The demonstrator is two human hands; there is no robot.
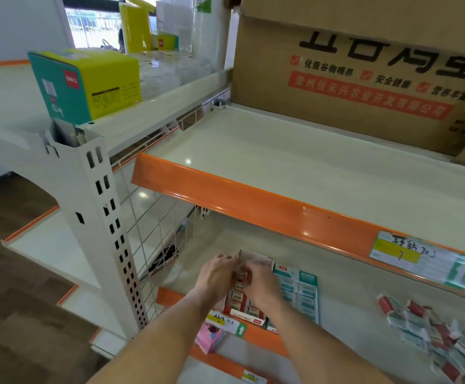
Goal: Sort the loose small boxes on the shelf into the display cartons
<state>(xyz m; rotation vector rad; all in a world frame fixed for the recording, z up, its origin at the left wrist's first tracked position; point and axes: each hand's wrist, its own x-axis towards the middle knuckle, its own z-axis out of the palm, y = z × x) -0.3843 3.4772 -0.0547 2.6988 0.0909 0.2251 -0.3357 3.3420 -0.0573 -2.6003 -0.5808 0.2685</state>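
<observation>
- Both forearms fill the bottom of my view, and they meet over the red display carton [241, 303], which sits on the shelf board [350, 314] right behind its orange front lip.
- My left hand [216, 275] is curled against the carton's left wall near the raised back flap; I read it as gripping the wall to steady it, though the fingertips are hidden.
- My right hand [261, 284] is bent down over the red small boxes [238, 296] already standing in rows inside. Whether it pinches one of them or just presses the row, I cannot tell, since the fingers cover that spot.
- Just right of my right hand, touching the red carton, stands the teal display carton [299, 289], already packed with pale boxes.
- Well off to the right of both hands lies the heap of loose small boxes [436, 336], red and teal mixed together.
- To do this step well, I judge I should keep the left hand bracing the wall so the carton doesn't slide, and seat each box upright and square against its neighbour, label forward.
- Colour matters: red goes under my hands, teal into the carton beside them.
- Reaching right for the heap, I would lift clear of the teal carton's edge to avoid tipping it.
</observation>
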